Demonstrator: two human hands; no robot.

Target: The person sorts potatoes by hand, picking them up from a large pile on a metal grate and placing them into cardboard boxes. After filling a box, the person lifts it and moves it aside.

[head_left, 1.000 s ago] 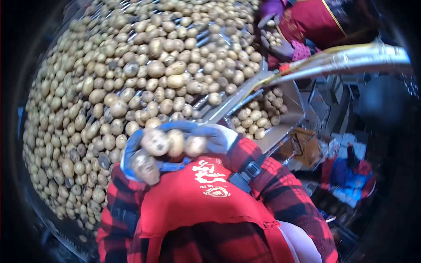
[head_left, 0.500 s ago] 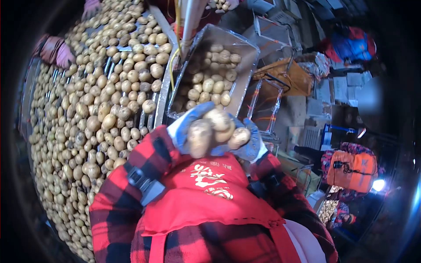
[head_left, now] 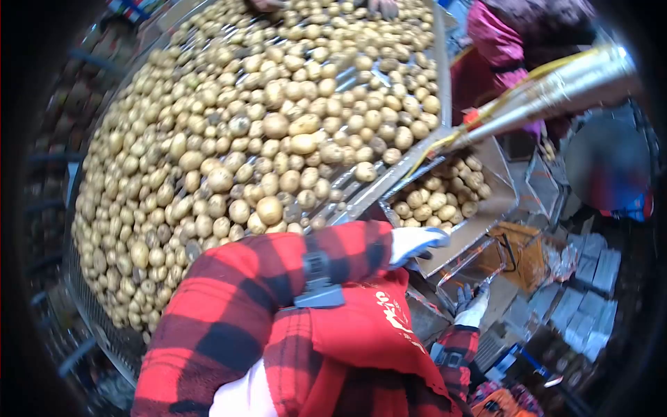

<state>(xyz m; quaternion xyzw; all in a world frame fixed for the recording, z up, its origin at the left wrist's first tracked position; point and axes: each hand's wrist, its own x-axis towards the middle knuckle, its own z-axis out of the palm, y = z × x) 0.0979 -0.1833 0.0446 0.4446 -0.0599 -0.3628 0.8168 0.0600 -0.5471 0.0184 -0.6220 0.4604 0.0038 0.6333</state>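
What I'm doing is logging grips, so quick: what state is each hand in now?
Left hand: near the box, fingers blurred, grip cannot be told.
Right hand: looks open, nothing visible in it.

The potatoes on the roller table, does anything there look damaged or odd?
Yes. One dark potato near the middle of the roller table and another dark one close to the left plaid sleeve stand out against the lighter potatoes around them. It could be dirt or damage; I can't tell which.
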